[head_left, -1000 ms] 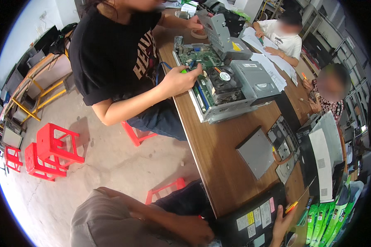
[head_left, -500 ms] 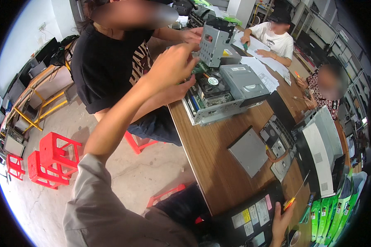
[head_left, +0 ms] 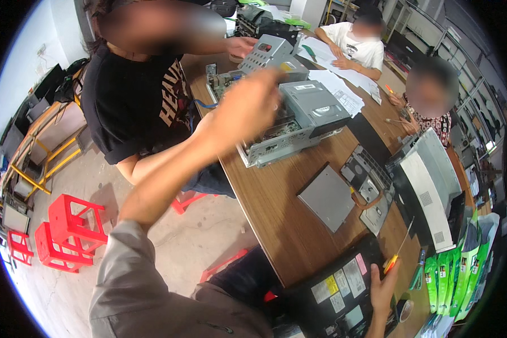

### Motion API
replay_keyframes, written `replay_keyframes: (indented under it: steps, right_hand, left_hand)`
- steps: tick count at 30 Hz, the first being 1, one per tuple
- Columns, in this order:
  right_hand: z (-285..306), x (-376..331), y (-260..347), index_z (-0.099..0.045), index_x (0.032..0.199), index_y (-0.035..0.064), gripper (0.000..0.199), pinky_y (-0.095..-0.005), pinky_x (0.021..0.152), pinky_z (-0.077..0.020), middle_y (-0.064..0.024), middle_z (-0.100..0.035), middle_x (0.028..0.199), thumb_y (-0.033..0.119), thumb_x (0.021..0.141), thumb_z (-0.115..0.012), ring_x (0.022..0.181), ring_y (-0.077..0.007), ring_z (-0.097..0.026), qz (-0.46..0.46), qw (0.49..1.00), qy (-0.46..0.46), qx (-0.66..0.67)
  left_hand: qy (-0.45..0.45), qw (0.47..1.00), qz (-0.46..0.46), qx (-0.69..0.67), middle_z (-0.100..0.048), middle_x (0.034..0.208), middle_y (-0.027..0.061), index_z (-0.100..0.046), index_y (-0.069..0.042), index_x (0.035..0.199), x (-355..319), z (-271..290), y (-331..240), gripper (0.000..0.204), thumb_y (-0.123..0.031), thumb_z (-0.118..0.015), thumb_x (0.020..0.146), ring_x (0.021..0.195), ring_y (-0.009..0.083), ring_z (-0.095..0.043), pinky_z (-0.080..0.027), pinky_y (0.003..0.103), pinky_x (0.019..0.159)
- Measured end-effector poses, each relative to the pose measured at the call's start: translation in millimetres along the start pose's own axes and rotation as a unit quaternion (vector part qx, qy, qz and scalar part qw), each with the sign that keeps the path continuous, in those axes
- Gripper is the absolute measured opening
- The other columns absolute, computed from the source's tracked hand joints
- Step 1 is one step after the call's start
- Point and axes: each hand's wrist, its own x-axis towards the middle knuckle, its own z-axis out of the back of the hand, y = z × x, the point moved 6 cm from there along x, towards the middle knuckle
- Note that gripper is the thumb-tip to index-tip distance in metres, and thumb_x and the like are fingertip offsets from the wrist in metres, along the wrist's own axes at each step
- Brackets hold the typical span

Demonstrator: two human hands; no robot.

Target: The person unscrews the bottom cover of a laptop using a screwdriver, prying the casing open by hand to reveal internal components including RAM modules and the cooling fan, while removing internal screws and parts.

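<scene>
My left hand [head_left: 245, 107], smeared by motion, is over the open desktop computer case [head_left: 290, 147]; its fingers cannot be made out. A silver optical drive [head_left: 315, 104] sits in that case, to the right of the hand. Behind the hand, a perforated metal bracket [head_left: 267, 53] leans at a tilt, with a co-worker's hand [head_left: 241, 46] beside it. Low on the right, my right hand [head_left: 382, 287] is closed on a screwdriver [head_left: 391, 263] with a yellow-orange handle, its shaft pointing up. That hand is at the right edge of a black laptop [head_left: 312, 293], which lies underside up with labels showing.
A flat grey panel [head_left: 331, 198] and a laptop frame part [head_left: 369, 188] lie mid-table. On the right are a white-edged device [head_left: 431, 194], green packets [head_left: 450, 276], a green-handled tool [head_left: 418, 271] and a tape roll [head_left: 404, 311]. Co-workers sit around; red stools [head_left: 76, 222] stand left.
My left hand has left the metal bracket and come down over the case. The bracket has gone from upright to tilted. My right hand still holds the screwdriver; the whole view has shifted slightly.
</scene>
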Motion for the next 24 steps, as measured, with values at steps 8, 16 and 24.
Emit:
replay_keyframes:
  steps: [8,16,24]
  right_hand:
    - [36,-9,-7,-0.041,0.140,-0.0002,0.068,-0.0374,0.106,-0.0376,-0.0161,-0.056,0.127,0.003,0.082,-0.076,0.119,-0.0291,-0.053,0.024,0.984,0.175,-0.003]
    - [58,-40,-41,-0.043,0.138,-0.0016,0.061,-0.0369,0.105,-0.0389,-0.0178,-0.057,0.128,0.003,0.086,-0.074,0.118,-0.0297,-0.054,0.010,0.993,0.119,-0.026]
    - [69,-70,-69,-0.031,0.151,-0.0017,0.090,-0.0371,0.114,-0.0328,-0.0168,-0.052,0.141,-0.005,0.076,-0.080,0.131,-0.0264,-0.047,-0.047,0.989,0.136,-0.038]
  left_hand:
    - [0.334,0.895,-0.107,-0.274,-0.054,0.116,0.0167,-0.055,-0.002,0.126,-169,-120,-175,0.033,-0.015,-0.060,0.096,0.107,0.0338,-0.058,-0.051,0.044,0.091]
    - [0.247,0.894,-0.253,-0.276,-0.054,0.117,0.0169,-0.061,0.003,0.118,-166,-203,-236,0.039,-0.015,-0.072,0.085,0.113,0.0343,-0.051,-0.045,0.040,0.096]
    - [0.392,0.824,-0.343,-0.222,-0.057,0.120,0.0167,-0.063,0.003,0.118,-175,-268,-316,0.050,-0.036,-0.070,0.087,0.121,0.0325,-0.051,-0.041,0.046,0.099]
